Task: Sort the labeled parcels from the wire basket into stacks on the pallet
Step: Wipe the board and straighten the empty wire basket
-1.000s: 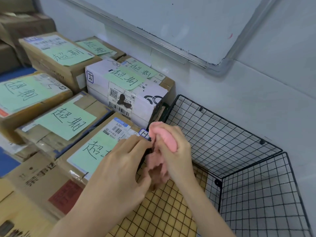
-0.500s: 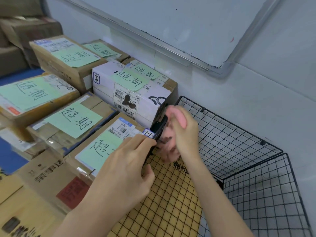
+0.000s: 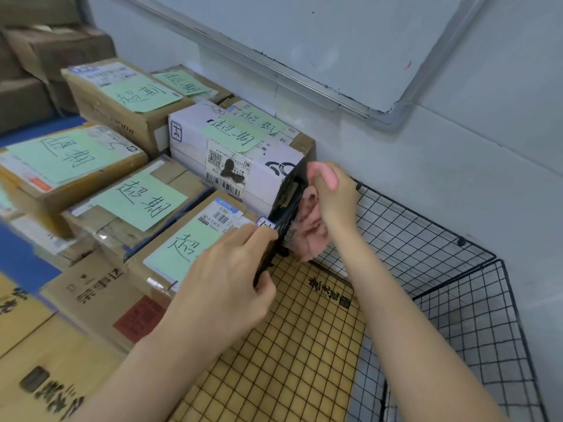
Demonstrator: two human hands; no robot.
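Black wire basket (image 3: 426, 239), lower right, flat cardboard (image 3: 289, 345) at its bottom — left hand (image 3: 225, 284) and right hand (image 3: 335, 196) both grip its side wall.

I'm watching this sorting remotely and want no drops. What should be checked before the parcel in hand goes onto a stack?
1. Left hand grips the dark parcel's near edge: ok.
2. Right hand holds its upper edge: ok.
3. Parcel's sorting label readable: cannot tell, none shows.
4. Parcel clear of the wire basket: cannot tell.
5. Landing spot: cannot tell; the white box and brown box stand right beside the parcel.
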